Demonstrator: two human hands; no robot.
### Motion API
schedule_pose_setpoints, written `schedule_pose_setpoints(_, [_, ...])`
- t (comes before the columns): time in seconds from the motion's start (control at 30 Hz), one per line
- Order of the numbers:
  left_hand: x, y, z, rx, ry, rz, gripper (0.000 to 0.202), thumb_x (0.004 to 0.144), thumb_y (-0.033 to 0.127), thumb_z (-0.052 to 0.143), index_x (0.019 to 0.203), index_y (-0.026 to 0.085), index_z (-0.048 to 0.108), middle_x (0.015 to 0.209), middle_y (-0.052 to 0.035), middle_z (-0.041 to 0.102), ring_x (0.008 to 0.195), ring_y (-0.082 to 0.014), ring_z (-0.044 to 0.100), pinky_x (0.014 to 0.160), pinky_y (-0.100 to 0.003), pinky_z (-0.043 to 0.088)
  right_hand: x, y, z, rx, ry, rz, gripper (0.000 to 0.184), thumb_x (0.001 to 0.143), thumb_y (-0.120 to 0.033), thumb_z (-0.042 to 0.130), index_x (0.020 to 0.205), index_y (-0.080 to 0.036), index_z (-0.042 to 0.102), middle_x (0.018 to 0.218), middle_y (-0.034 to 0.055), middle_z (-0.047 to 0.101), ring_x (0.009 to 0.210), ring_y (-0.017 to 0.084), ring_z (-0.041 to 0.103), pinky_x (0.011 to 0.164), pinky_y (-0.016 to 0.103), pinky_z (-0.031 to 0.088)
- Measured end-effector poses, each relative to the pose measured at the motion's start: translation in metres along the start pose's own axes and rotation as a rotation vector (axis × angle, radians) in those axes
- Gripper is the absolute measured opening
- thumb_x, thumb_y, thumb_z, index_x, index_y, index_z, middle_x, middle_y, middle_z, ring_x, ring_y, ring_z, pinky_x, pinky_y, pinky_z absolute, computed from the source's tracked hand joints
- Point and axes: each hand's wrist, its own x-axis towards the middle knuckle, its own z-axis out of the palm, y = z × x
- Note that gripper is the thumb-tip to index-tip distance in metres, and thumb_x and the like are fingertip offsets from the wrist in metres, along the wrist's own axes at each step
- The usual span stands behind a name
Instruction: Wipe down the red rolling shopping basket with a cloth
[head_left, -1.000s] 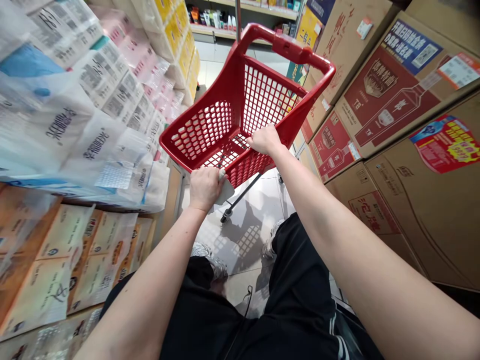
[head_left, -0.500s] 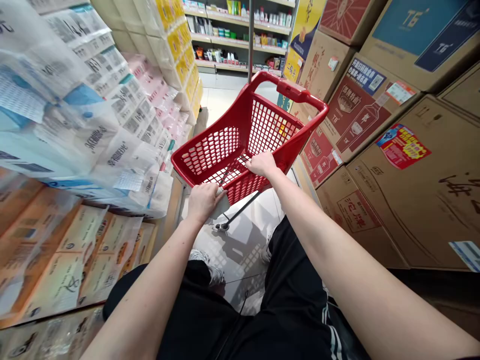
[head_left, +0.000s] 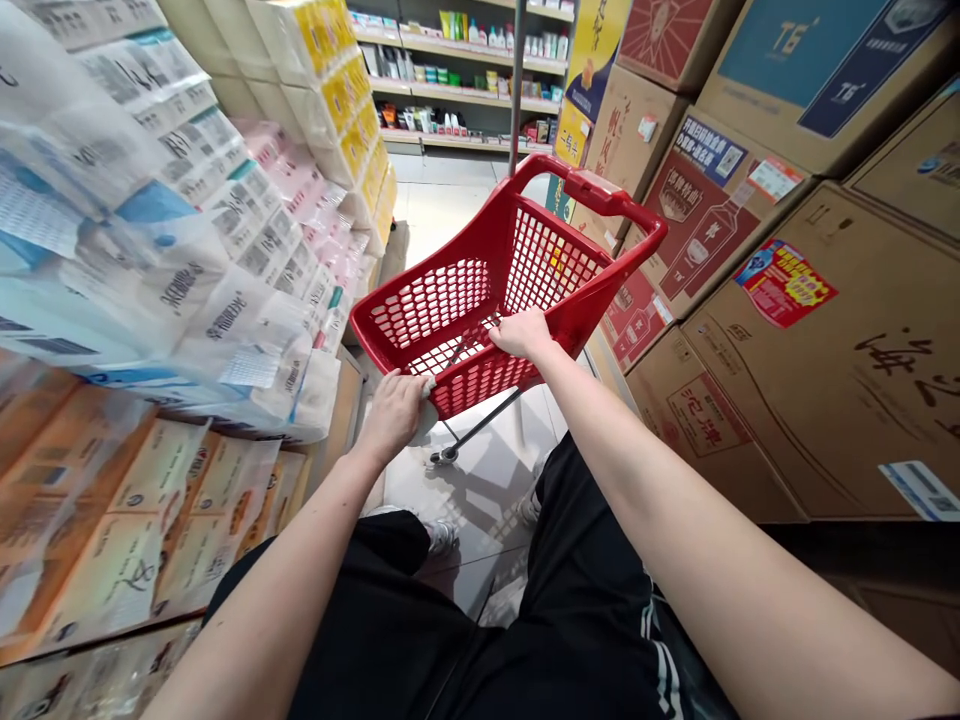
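Observation:
A red plastic shopping basket (head_left: pixel 427 305) with a mesh-like perforated body stands in front of me on a thin metal frame with a small caster (head_left: pixel 444 456). My left hand (head_left: pixel 394 415) grips the basket's near left corner, around a pale grip (head_left: pixel 428 387). My right hand (head_left: pixel 523 335) is curled over the near rim, with its fingers reaching inside. Nothing shows inside the basket. A red handle (head_left: pixel 596 190) lies folded against the far rim, touched by neither hand.
Plastic-wrapped tissue packs (head_left: pixel 187 270) are stacked high along the left. Large printed cardboard cartons (head_left: pixel 817 340) are stacked along the right. A tiled floor (head_left: pixel 442 220) runs between them to goods shelves (head_left: pixel 465 85) at the far end.
The view has moved forward along the aisle, and more of the far shelves shows. The basket stays in both hands and sits slightly lower in view.

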Motion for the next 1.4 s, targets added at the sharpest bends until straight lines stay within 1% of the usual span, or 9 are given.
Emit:
schedule_pose_setpoints(0.17, [0.018, -0.002, -0.007, 0.062, -0.104, 0.04, 0.022, 0.093, 0.025, 0.038, 0.098, 0.018, 0.058, 0.09, -0.0123, 0.065, 0.088, -0.0267, 0.058, 0.085, -0.042, 0.044, 0.002, 0.002, 0.001, 0.008, -0.005, 0.019, 0.051, 0.094, -0.039, 0.031, 0.104, -0.015, 0.075, 0.109, 0.0172, 0.072, 0.104, 0.029, 0.066, 0.092, 0.041, 0.036])
schedule_pose_setpoints(0.33, [0.036, -0.003, -0.007, 0.136, -0.186, 0.018, 0.041, 0.097, 0.046, 0.033, 0.08, 0.018, 0.057, 0.08, -0.0126, 0.066, 0.082, -0.0276, 0.061, 0.076, -0.039, 0.043, 0.005, 0.002, 0.001, 0.015, 0.012, 0.014, 0.051, 0.095, -0.038, 0.031, 0.102, -0.015, 0.075, 0.108, 0.016, 0.073, 0.103, 0.028, 0.066, 0.094, 0.04, 0.035])
schedule_pose_setpoints(0.47, [0.046, -0.015, -0.011, -0.06, -0.299, -0.031, 0.05, 0.098, 0.052, 0.027, 0.078, 0.02, 0.059, 0.081, -0.008, 0.067, 0.079, -0.0229, 0.062, 0.072, -0.032, 0.042, 0.008, 0.002, 0.003, 0.014, 0.007, -0.001, 0.05, 0.095, -0.036, 0.031, 0.101, -0.014, 0.076, 0.106, 0.0158, 0.073, 0.101, 0.027, 0.066, 0.094, 0.04, 0.034])
schedule_pose_setpoints(0.63, [0.064, -0.035, -0.023, -0.146, -0.083, -0.377, 0.054, 0.098, 0.052, 0.021, 0.081, 0.02, 0.062, 0.082, -0.006, 0.066, 0.076, -0.0201, 0.06, 0.066, -0.03, 0.04, 0.011, 0.003, 0.008, 0.017, 0.07, -0.031, 0.049, 0.093, -0.035, 0.032, 0.097, -0.014, 0.077, 0.101, 0.0152, 0.074, 0.098, 0.028, 0.067, 0.09, 0.04, 0.035])
schedule_pose_setpoints(0.8, [0.072, -0.037, -0.012, -0.134, -0.01, -0.328, 0.048, 0.095, 0.054, 0.034, 0.099, 0.017, 0.065, 0.096, -0.0096, 0.063, 0.095, -0.0232, 0.058, 0.084, -0.034, 0.044, 0.011, 0.003, 0.01, 0.011, 0.098, -0.022, 0.049, 0.093, -0.035, 0.032, 0.095, -0.014, 0.077, 0.1, 0.0154, 0.074, 0.096, 0.027, 0.067, 0.089, 0.04, 0.034])
schedule_pose_setpoints(0.93, [0.055, -0.024, -0.001, -0.14, 0.025, -0.429, 0.045, 0.097, 0.048, 0.03, 0.099, 0.017, 0.063, 0.096, -0.0107, 0.063, 0.093, -0.0242, 0.058, 0.084, -0.037, 0.044, 0.012, 0.004, 0.009, 0.007, 0.08, -0.018, 0.05, 0.094, -0.035, 0.032, 0.096, -0.013, 0.077, 0.102, 0.016, 0.074, 0.098, 0.027, 0.067, 0.09, 0.039, 0.033])
schedule_pose_setpoints(1.03, [0.037, -0.02, -0.003, -0.18, -0.025, -0.259, 0.044, 0.098, 0.043, 0.026, 0.094, 0.018, 0.062, 0.094, -0.0088, 0.065, 0.093, -0.0232, 0.058, 0.091, -0.04, 0.042, 0.013, 0.004, 0.009, 0.012, 0.085, -0.023, 0.05, 0.094, -0.036, 0.032, 0.097, -0.012, 0.076, 0.102, 0.0167, 0.074, 0.099, 0.027, 0.066, 0.09, 0.039, 0.032])
schedule_pose_setpoints(1.2, [0.017, -0.026, -0.008, -0.096, -0.108, 0.057, 0.033, 0.092, 0.047, 0.045, 0.097, 0.018, 0.06, 0.092, -0.0069, 0.064, 0.093, -0.0236, 0.057, 0.107, -0.046, 0.032, 0.014, 0.005, 0.01, 0.011, 0.098, -0.041, 0.05, 0.094, -0.036, 0.032, 0.095, -0.012, 0.077, 0.098, 0.0157, 0.074, 0.097, 0.028, 0.067, 0.087, 0.04, 0.033])
schedule_pose_setpoints(1.4, [0.018, -0.021, -0.006, 0.151, -0.061, 0.152, 0.031, 0.095, 0.043, 0.043, 0.077, 0.02, 0.053, 0.077, -0.0079, 0.058, 0.083, -0.025, 0.056, 0.088, -0.041, 0.043, 0.015, 0.005, 0.011, -0.011, 0.087, -0.056, 0.051, 0.095, -0.034, 0.03, 0.096, -0.013, 0.076, 0.1, 0.0154, 0.074, 0.097, 0.027, 0.066, 0.09, 0.039, 0.031])
